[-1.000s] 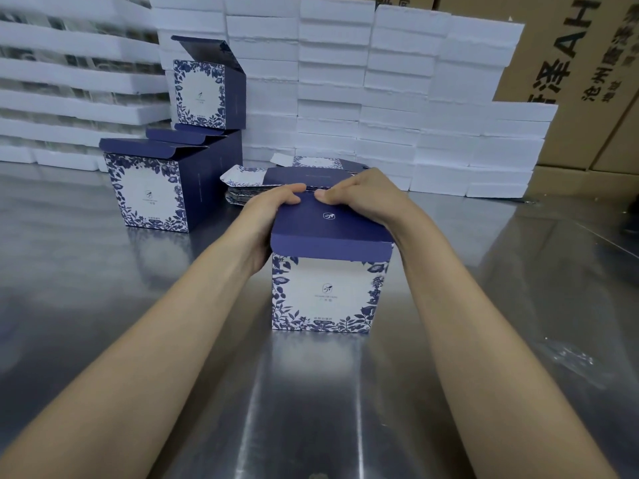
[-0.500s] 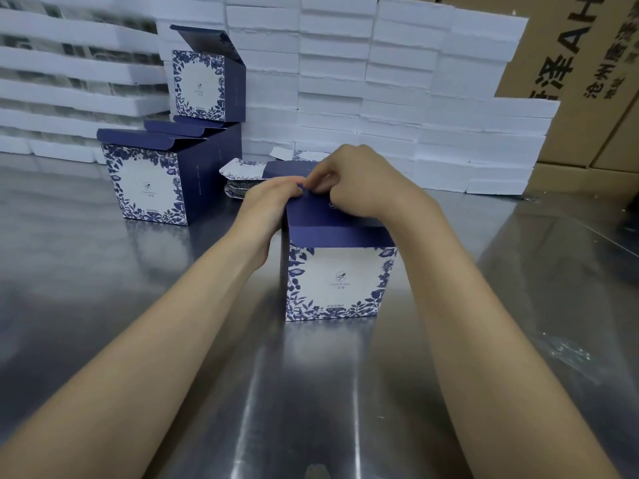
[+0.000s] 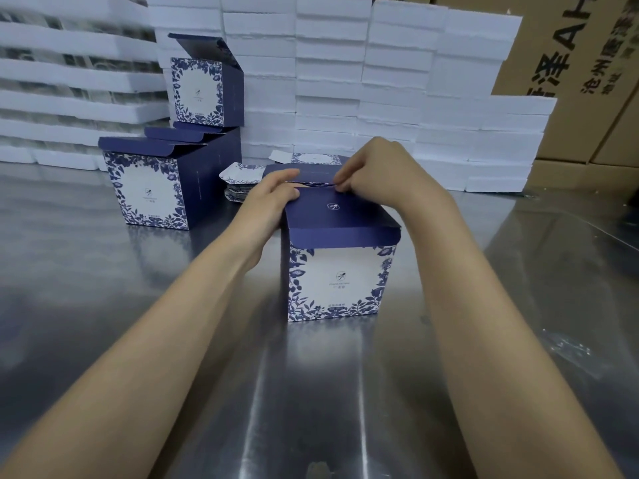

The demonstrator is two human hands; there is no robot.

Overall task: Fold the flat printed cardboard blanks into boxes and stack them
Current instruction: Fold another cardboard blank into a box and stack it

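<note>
Standing upright on the steel surface [image 3: 103, 305], the printed box [image 3: 340, 281] was held by both hands at the far edge of its closed top flap. The flap's left corner was pinched between the thumb and forefinger of the left hand [image 3: 269, 202]. The right hand [image 3: 383, 171] was curled, its fingers [image 3: 342, 184] pinching the same edge. Flat blanks [image 3: 242, 184] were piled just behind. At far left, a folded box [image 3: 152, 191] was topped by a second box [image 3: 198, 93], both lids open.

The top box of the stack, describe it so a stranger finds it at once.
Against the white foam wall, at the left, blue floral boxes are stacked on the steel table. It is the highest one. Only its lid stands raised open.
</note>
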